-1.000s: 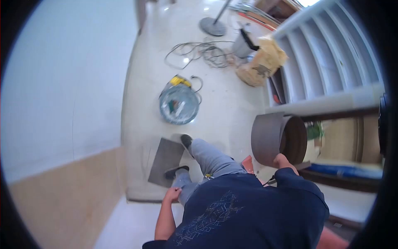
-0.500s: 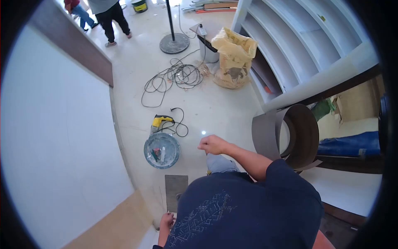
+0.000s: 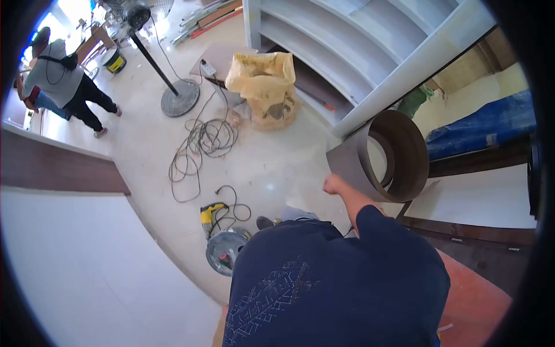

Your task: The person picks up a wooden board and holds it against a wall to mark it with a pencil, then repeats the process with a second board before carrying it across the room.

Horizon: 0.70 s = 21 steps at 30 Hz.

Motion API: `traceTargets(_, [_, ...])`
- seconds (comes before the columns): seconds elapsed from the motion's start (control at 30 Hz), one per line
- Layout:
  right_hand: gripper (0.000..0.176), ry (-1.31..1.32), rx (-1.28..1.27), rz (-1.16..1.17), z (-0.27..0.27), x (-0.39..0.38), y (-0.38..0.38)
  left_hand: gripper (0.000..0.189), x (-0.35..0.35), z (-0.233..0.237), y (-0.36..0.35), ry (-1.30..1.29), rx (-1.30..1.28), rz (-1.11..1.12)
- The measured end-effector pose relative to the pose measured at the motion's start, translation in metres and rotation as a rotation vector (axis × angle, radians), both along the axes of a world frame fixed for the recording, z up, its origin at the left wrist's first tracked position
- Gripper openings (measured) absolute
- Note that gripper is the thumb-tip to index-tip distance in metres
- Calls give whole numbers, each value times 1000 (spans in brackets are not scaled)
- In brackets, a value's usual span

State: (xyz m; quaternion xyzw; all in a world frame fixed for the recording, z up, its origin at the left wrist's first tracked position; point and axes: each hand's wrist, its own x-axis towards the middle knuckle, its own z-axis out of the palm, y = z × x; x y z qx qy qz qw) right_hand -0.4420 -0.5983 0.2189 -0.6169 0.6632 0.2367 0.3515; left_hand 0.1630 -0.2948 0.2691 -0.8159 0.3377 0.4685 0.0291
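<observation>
My right hand (image 3: pixel 332 184) is held out in front of my dark shirt (image 3: pixel 341 277), fingers curled into a fist, with nothing visible in it. Nearest to it, a rolled brown sheet (image 3: pixel 350 159) stands on the floor. My left hand is out of view. At the left, a round, grey-stained tub (image 3: pixel 213 254) is partly hidden by my body, with small green, red and white items inside. Beside the tub rests a yellow power tool (image 3: pixel 209 215) with a black cord.
A tangled cable (image 3: pixel 202 141) lies ahead. Behind it stand an open yellowish sack (image 3: pixel 272 110) and a pedestal fan (image 3: pixel 180 98). White shelving (image 3: pixel 324 69) lines the right, a white panel (image 3: pixel 75 248) the left. Another person (image 3: pixel 63 81) stands at the far left.
My view has turned and shifted. My right hand has moved to the right, near the brown sheet. My left hand and the dark mat have left view, and the tub is now partly covered.
</observation>
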Motion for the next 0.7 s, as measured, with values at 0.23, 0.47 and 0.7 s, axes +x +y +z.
traceTargets(0.23, [15, 15, -59, -213, -56, -19, 25, 22, 71, -92, -211, -87, -171, 5])
traceTargets(0.47, [13, -7, 72, 6, -104, 6, -112, 27, 23, -18, -449, 151, -336, 84])
traceTargets(0.7, [10, -274, -136, -176, -121, 68, -413, 26, 69, -37, -478, -77, -218, 121])
